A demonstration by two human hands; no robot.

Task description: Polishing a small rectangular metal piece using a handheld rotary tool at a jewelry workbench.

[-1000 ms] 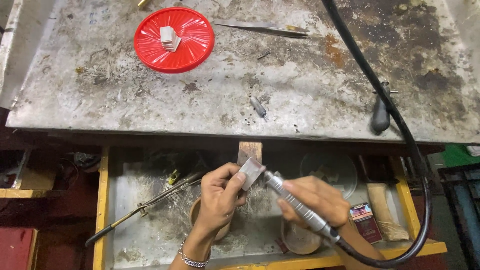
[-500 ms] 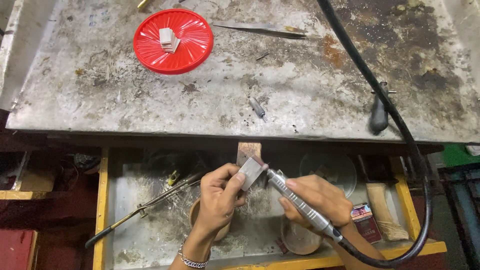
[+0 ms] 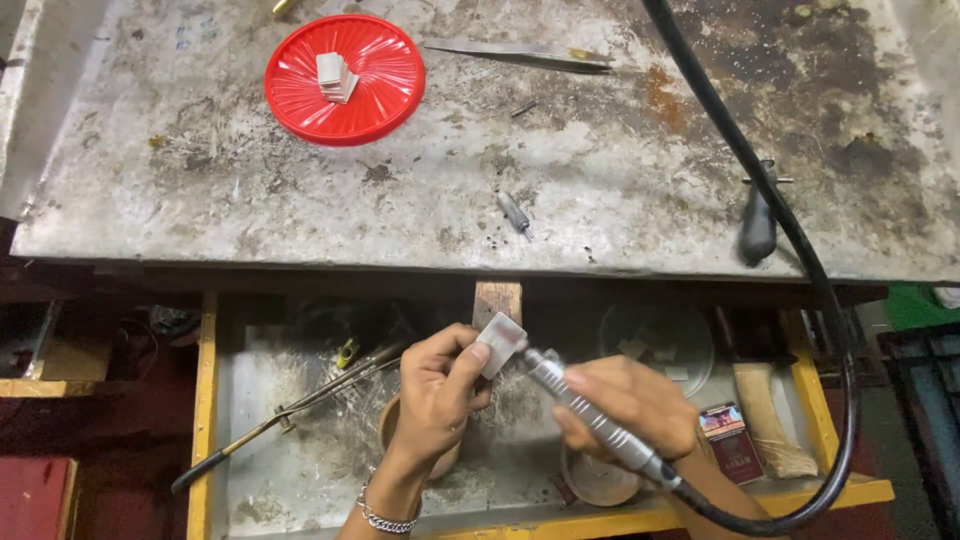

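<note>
metal plate (image 3: 499,343), a small pale square piece, sits pinched in the left hand (image 3: 440,385) just in front of the wooden bench peg (image 3: 497,301) that sticks out from under the near edge of the counter (image 3: 600,200), above the open drawer. the left fingers (image 3: 468,362) are closed round the piece's left side, thumb and forefinger clamping it. the right hand (image 3: 625,405) is wrapped shut round the ribbed rotary handpiece (image 3: 590,420), whose tip meets the plate's right edge; its black flexible shaft (image 3: 790,250) loops from the near right up across the counter. to do this well, judging from the pose, the plate wants bracing against the peg so it cannot chatter, the tip kept at a shallow angle with light pressure, and the fingers held clear of the spinning end; the shaft's loop should stay slack so it does not drag the hand. as for containers: the red round lid (image 3: 345,78) at the far left of the counter holds a little stack of similar pale square pieces (image 3: 333,75). the yellow-framed drawer (image 3: 208,400) below holds a long torch-like tool (image 3: 290,410) on the left, shallow round bowls partly hidden under the hands, a clear round dish (image 3: 655,345) with a few small bits inside, a small red box (image 3: 728,455) and a tan bundle (image 3: 765,420) on the right. long tweezers (image 3: 520,55) lie on the far counter.
</note>
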